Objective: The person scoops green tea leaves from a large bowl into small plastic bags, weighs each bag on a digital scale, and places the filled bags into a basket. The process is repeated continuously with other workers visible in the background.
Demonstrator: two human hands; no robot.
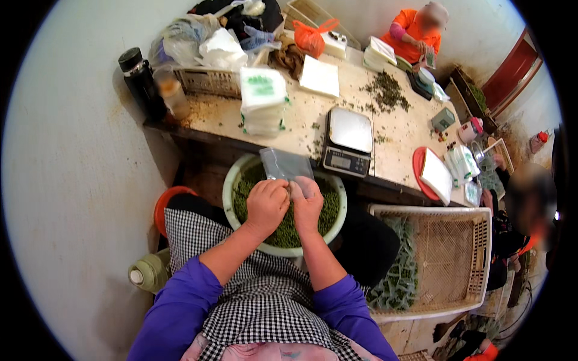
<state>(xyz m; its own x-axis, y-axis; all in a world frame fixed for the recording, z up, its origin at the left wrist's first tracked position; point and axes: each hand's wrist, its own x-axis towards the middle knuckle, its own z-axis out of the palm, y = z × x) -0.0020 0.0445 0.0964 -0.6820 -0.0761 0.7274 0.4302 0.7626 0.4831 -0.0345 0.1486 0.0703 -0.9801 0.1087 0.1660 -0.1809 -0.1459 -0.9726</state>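
My left hand (265, 207) and my right hand (306, 204) meet over a pale green basin (336, 222), both closed on the lower end of a clear plastic bag (285, 160). The bag's flat part points away from me toward the table edge; whatever is between my fingertips is hidden. Small dark green pellets (322, 215) fill much of the basin, which sits in front of my checked apron. Just beyond it on the table is a silver-topped digital scale (350, 131), with a stack of white bags (262, 102) to its left.
A long table (217, 125) holds loose leaves, a black flask (142, 83) and crates. At right, a crate (451, 259) has filled packets (391, 265). A red bucket (164, 204) and green jug (147, 271) are left. Co-workers sit at back (410, 33) and right (530, 210).
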